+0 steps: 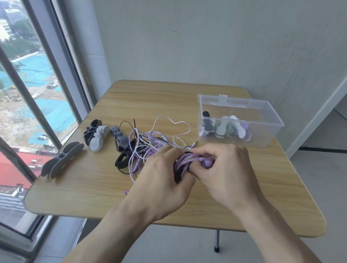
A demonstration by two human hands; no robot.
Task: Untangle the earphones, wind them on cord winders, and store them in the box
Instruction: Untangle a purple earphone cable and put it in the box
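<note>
Both hands met just in front of the clear box [270,124]. The left hand [161,179] gripped a purple cord bundle [184,161]; the right hand [222,167] pinched its earbud [207,162]. No writing was readable.

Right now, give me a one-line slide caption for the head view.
Both hands, left and right, wind a purple earphone cord beside the box.

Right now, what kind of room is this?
Probably a high-up office or flat: a small wooden table stands beside a big window overlooking buildings far below, with plain walls around.
</note>
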